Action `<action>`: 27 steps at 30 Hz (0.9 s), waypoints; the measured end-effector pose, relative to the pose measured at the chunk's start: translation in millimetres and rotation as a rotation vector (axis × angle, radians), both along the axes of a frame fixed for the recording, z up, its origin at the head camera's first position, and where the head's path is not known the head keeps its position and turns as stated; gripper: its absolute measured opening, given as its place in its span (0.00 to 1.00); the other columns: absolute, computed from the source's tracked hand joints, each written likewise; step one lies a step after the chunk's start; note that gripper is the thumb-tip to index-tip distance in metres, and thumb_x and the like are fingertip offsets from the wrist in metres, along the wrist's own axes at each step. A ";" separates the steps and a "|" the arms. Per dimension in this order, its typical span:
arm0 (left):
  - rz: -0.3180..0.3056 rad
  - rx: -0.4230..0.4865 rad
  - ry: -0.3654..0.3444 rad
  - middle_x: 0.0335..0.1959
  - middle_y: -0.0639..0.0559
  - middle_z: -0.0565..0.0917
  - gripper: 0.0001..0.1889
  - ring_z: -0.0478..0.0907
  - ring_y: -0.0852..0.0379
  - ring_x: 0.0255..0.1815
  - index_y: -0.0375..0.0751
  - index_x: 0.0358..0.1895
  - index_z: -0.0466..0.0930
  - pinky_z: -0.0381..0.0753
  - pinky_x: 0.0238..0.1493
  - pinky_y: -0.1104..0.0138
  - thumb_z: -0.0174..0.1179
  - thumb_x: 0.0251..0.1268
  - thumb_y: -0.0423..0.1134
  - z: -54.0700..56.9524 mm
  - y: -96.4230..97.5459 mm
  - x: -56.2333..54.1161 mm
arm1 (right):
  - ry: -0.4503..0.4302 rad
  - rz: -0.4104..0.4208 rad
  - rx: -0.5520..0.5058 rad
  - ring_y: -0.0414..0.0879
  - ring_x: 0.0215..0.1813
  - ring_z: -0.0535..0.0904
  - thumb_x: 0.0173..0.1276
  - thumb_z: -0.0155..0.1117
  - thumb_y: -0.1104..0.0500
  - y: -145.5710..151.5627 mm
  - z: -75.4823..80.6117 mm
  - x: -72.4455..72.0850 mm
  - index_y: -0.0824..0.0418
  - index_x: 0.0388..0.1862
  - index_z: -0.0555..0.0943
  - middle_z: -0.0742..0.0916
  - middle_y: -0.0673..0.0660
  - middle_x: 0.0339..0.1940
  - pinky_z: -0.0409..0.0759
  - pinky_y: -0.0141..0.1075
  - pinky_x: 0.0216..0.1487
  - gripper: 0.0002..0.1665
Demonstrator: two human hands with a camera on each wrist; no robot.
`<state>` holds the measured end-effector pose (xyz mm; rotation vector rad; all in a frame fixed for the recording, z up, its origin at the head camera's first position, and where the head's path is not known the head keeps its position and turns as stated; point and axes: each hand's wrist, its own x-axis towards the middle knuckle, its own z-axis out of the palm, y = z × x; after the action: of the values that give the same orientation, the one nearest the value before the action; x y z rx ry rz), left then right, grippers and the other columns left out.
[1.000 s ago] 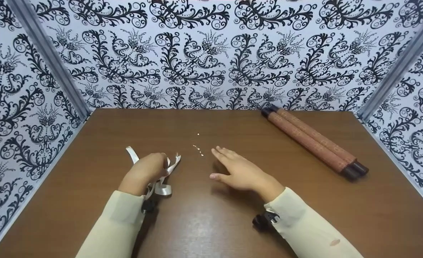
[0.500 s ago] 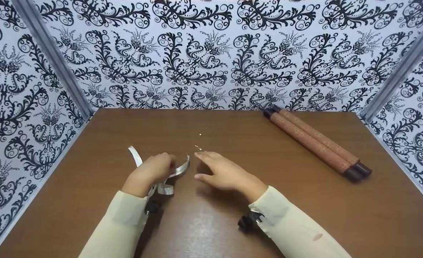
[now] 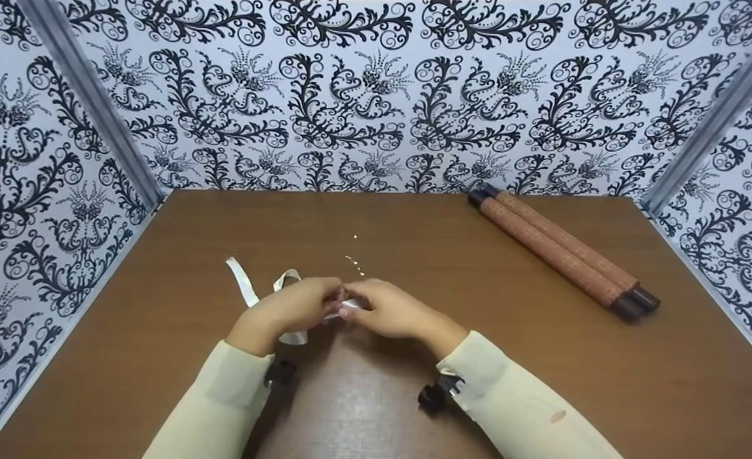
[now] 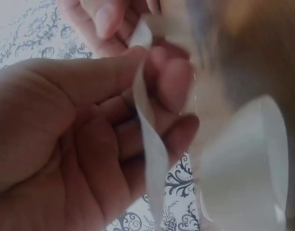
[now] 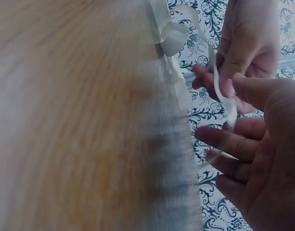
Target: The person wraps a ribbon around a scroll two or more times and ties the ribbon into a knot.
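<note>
Both hands meet over the near middle of the brown table (image 3: 542, 357), the left hand (image 3: 287, 312) and the right hand (image 3: 385, 313) each pinching the white ribbon (image 3: 243, 285), so the step looks like straightening it, which needs a gentle pull.

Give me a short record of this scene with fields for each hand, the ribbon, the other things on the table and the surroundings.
left hand: left hand grips the white ribbon, fingers curled round the strip
right hand: right hand meets the left and pinches the same ribbon between thumb and fingers
ribbon: a loose loop and a free end stick out to the left of the hands
other things: two brown rolls with dark end caps lie side by side at the far right; a few small white specks beyond the hands
surface: brown wooden table
surroundings: black and white patterned walls on three sides
</note>
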<state>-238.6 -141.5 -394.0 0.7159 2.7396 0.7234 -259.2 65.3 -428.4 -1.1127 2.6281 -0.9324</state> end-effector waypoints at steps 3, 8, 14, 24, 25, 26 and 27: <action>-0.009 0.034 0.045 0.31 0.54 0.77 0.07 0.74 0.58 0.33 0.43 0.37 0.74 0.75 0.40 0.62 0.57 0.78 0.35 -1.9 4.3 -0.2 | -0.043 -0.017 -0.034 0.44 0.45 0.84 0.80 0.60 0.49 0.9 -0.8 -0.5 0.56 0.56 0.83 0.89 0.51 0.40 0.81 0.41 0.52 0.16; -0.006 0.069 0.112 0.32 0.53 0.79 0.06 0.75 0.56 0.36 0.43 0.39 0.75 0.76 0.41 0.60 0.57 0.78 0.37 -6.6 11.3 -0.7 | -0.057 -0.047 -0.064 0.40 0.33 0.77 0.80 0.59 0.50 4.6 -3.2 -3.0 0.59 0.44 0.84 0.84 0.47 0.29 0.77 0.37 0.41 0.14; 0.028 0.097 0.135 0.34 0.51 0.83 0.06 0.78 0.55 0.36 0.42 0.42 0.77 0.79 0.42 0.58 0.58 0.78 0.41 -12.8 14.1 -2.8 | -0.062 -0.071 -0.078 0.40 0.32 0.75 0.81 0.58 0.54 8.6 -2.9 -6.9 0.62 0.41 0.86 0.81 0.47 0.27 0.76 0.37 0.41 0.14; 0.046 0.123 0.129 0.30 0.53 0.83 0.11 0.75 0.57 0.33 0.43 0.36 0.83 0.76 0.41 0.60 0.58 0.78 0.42 -19.1 19.3 -8.1 | -0.092 -0.089 -0.125 0.41 0.35 0.74 0.79 0.59 0.57 20.1 -0.1 -10.7 0.64 0.38 0.86 0.84 0.53 0.30 0.73 0.36 0.41 0.13; 0.050 0.126 0.112 0.30 0.55 0.82 0.11 0.74 0.57 0.33 0.43 0.36 0.83 0.75 0.40 0.61 0.58 0.78 0.42 -19.3 19.6 -8.6 | -0.095 -0.091 -0.128 0.41 0.34 0.74 0.79 0.60 0.58 21.9 0.1 -11.0 0.64 0.38 0.86 0.82 0.51 0.28 0.73 0.36 0.41 0.13; 0.057 0.128 0.091 0.29 0.56 0.80 0.11 0.73 0.58 0.32 0.43 0.36 0.83 0.74 0.39 0.62 0.58 0.78 0.43 -19.4 20.0 -9.2 | -0.098 -0.093 -0.130 0.41 0.34 0.73 0.79 0.60 0.58 23.9 0.2 -11.2 0.64 0.38 0.86 0.80 0.49 0.27 0.72 0.36 0.40 0.13; 0.061 0.128 0.076 0.28 0.57 0.78 0.11 0.72 0.58 0.31 0.43 0.36 0.82 0.73 0.38 0.63 0.58 0.78 0.43 -19.7 20.1 -9.7 | -0.103 -0.096 -0.132 0.41 0.33 0.72 0.79 0.59 0.59 26.2 0.3 -11.6 0.64 0.37 0.86 0.78 0.47 0.26 0.71 0.35 0.39 0.12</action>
<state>-248.3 -121.4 -413.6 0.7024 2.8143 0.9097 -270.8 91.4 -428.0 -0.9452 2.5887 -1.1648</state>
